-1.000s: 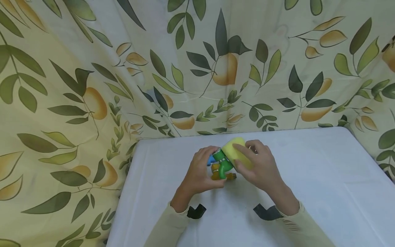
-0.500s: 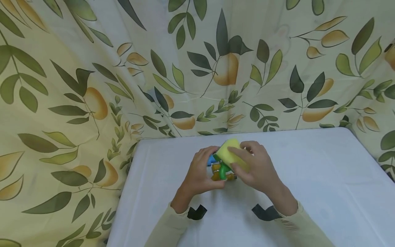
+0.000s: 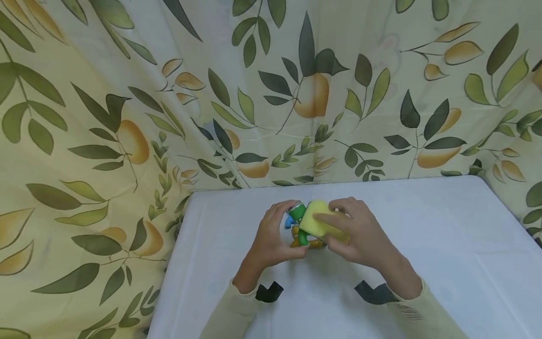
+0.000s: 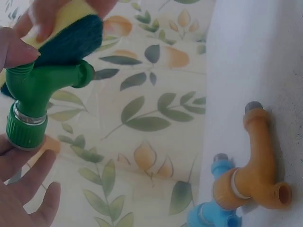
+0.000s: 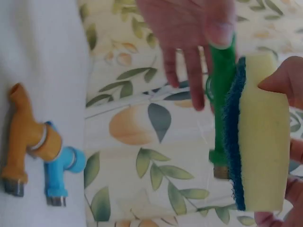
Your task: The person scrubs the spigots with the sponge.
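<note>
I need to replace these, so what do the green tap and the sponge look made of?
The green tap looks like moulded plastic, smooth and slightly glossy, with a silvery ring, maybe metal, above its nut. The sponge looks like soft yellow foam, matte and finely pored, backed by a rough dark blue-green scouring layer, probably coarse fibre, pressed against the tap.

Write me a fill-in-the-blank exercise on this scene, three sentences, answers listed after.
1. The left hand holds a plastic tap whose colour is ____.
2. The right hand presses a yellow ____ against that tap.
3. The orange tap and the blue tap lie on the white ____.

Missing words: green; sponge; table
</note>
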`<state>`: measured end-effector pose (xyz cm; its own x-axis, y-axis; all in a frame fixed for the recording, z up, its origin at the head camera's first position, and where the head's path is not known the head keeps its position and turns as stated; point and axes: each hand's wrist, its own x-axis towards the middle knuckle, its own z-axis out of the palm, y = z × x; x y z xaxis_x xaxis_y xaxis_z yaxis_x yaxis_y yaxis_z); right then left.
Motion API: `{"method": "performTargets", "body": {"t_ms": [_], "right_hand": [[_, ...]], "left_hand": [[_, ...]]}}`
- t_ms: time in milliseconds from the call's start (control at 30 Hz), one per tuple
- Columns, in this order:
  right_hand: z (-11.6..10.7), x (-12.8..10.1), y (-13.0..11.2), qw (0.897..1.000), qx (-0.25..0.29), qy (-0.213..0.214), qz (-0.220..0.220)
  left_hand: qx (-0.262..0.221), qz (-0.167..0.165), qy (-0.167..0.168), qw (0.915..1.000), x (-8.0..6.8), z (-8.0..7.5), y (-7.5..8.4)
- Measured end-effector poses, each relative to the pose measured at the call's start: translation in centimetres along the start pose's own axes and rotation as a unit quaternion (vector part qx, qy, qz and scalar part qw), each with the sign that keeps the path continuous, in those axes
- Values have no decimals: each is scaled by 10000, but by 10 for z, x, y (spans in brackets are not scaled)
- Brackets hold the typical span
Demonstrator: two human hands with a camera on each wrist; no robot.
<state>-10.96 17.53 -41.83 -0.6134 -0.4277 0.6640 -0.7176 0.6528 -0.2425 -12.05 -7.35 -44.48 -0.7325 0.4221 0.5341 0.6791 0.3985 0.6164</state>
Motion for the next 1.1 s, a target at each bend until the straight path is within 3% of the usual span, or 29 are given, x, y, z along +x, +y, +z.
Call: {"method": "performTargets", "body": {"t_ms": [200,400,567,733,933,1100], "right_hand": [[1,2,1,9987,-117,264,419],[-2,3,-4,9997,92,-35,-208],[-4,4,-2,9993,-72,297,227],[0,1,-10,9993,324,46,-176],[1,2,-13,9981,342,249,454],[-2,1,-16,9966,780,48,247]], "left_hand": [[-31,-54,-165,9998,0,-1,3],[34,18,-209,9998,2,1,5],[-138,82,-197,9997,3,1,4],[-283,161,-387,9987,5,2,4],[-904,145,-464,9947,5,0,6],[-1835,91,-417,9821,5,-2,7]]}}
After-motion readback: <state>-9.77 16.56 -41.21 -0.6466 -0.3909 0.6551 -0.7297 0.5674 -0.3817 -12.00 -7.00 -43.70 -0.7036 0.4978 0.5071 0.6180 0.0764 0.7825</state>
